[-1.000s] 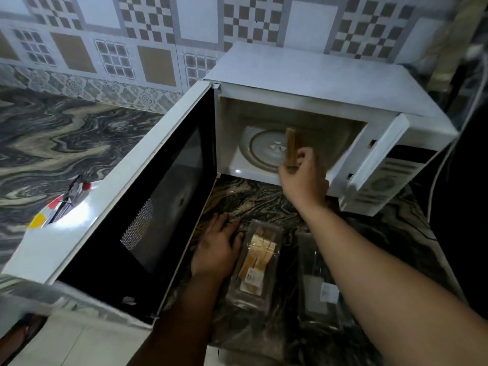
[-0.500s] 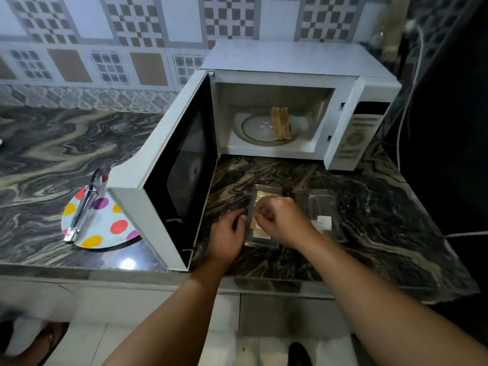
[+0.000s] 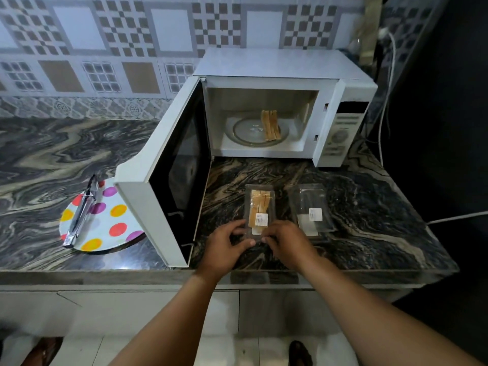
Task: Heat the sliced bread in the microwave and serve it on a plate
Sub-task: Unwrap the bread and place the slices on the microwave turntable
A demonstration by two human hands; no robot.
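Observation:
The white microwave (image 3: 277, 64) stands at the back with its door (image 3: 169, 165) swung wide open to the left. Bread slices (image 3: 270, 125) stand on edge on the glass turntable (image 3: 245, 130) inside. On the counter in front lies a clear plastic pack (image 3: 260, 204) that still holds bread. My left hand (image 3: 227, 244) and my right hand (image 3: 287, 241) both pinch the pack's near end. A polka-dot plate (image 3: 113, 223) sits left of the door, with metal tongs (image 3: 81, 212) lying across it.
An empty clear pack (image 3: 310, 207) lies right of the held one. A white cable (image 3: 385, 101) runs down the wall right of the microwave. The marble counter's front edge (image 3: 237, 276) is just below my hands. The open door partly overhangs the plate.
My right hand left the bread in the microwave and came back to the pack on the counter. Both hands now pinch the pack's near end. The view has pulled back.

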